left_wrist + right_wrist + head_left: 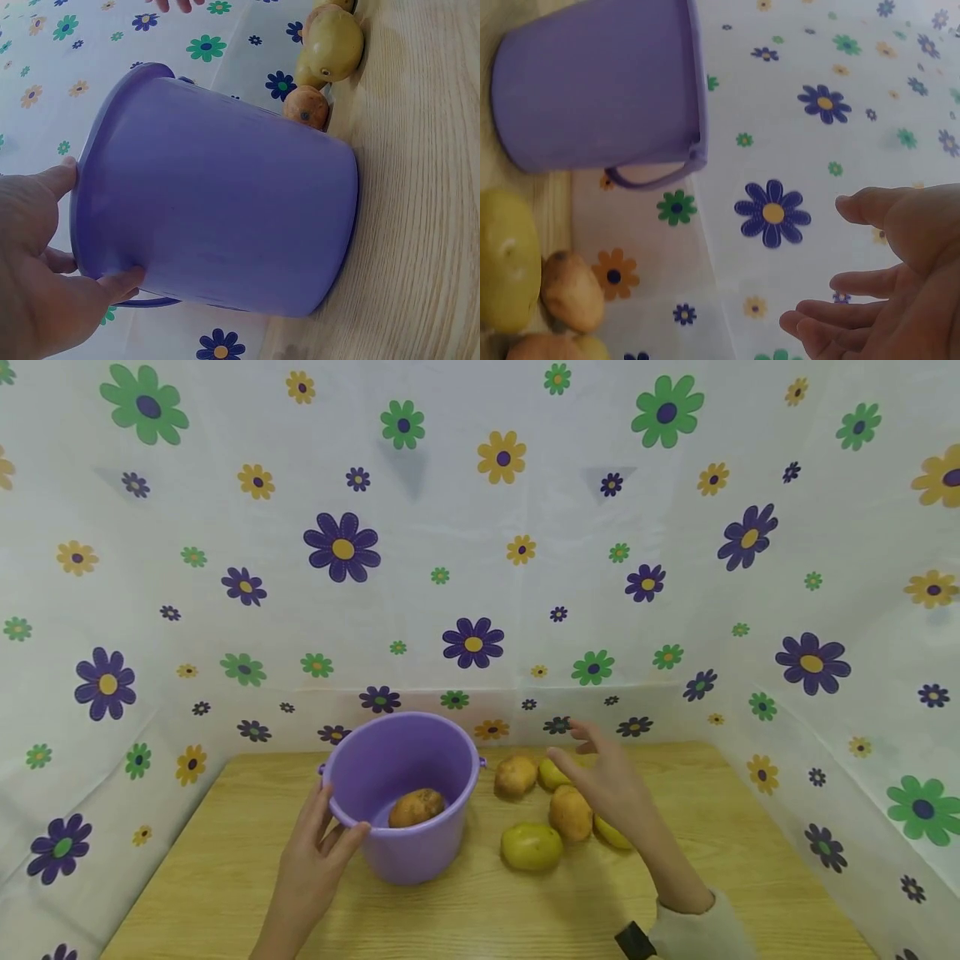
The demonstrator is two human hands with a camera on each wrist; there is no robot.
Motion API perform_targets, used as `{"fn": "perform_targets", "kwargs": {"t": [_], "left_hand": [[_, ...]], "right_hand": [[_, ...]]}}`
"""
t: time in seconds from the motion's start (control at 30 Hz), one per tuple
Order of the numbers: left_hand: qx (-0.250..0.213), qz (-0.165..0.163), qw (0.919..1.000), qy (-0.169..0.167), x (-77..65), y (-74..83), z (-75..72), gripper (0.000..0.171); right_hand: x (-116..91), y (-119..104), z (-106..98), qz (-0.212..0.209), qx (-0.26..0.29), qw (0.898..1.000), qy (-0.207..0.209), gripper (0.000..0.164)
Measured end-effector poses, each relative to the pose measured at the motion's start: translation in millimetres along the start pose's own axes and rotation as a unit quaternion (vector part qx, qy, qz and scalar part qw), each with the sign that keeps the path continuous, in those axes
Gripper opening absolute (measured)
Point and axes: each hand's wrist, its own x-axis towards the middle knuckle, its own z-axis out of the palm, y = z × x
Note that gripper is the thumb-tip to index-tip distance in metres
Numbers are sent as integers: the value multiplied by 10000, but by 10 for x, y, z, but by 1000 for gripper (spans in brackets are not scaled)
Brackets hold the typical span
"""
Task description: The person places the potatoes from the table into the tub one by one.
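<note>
A purple bucket [408, 852] stands on the wooden table with one brown potato [416, 808] inside it. My left hand [311, 856] holds its rim at the near left, thumb on the front edge; the left wrist view shows fingers [124, 283] against the outer wall. Over a group to the bucket's right hovers my right hand [603, 777], holding nothing, its fingers apart and loosely bent. In that group lie brown potatoes [516, 775] [571, 813] and oblong yellow-green fruits [532, 847] of unclear kind, partly hidden by the hand.
A white sheet with printed flowers [472, 643] hangs behind and along both sides of the table [225, 860]. The bucket's purple handle [652, 180] hangs down at its side. A dark object [635, 941] sits at the right sleeve.
</note>
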Motion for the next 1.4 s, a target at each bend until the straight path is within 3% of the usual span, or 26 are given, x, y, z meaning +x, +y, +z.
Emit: {"fn": "perform_targets", "kwargs": {"t": [0.33, 0.57, 0.77, 1.13, 1.4], "left_hand": [[11, 128, 9999, 5, 5, -14, 2, 84], [-20, 26, 10000, 22, 0, -18, -2, 85], [-74, -44, 10000, 18, -5, -17, -6, 85], [-116, -71, 9999, 25, -5, -24, -5, 85], [-84, -71, 9999, 34, -7, -36, -4, 86]], "right_hand": [[-119, 341, -282, 123, -407, 9989, 202, 69], [-202, 565, -412, 61, -739, 9964, 413, 68], [-248, 710, -475, 258, -830, 9953, 425, 71], [-293, 1011, -477, 529, -911, 9940, 297, 73], [-308, 1238, -323, 753, -962, 9925, 101, 73]]}}
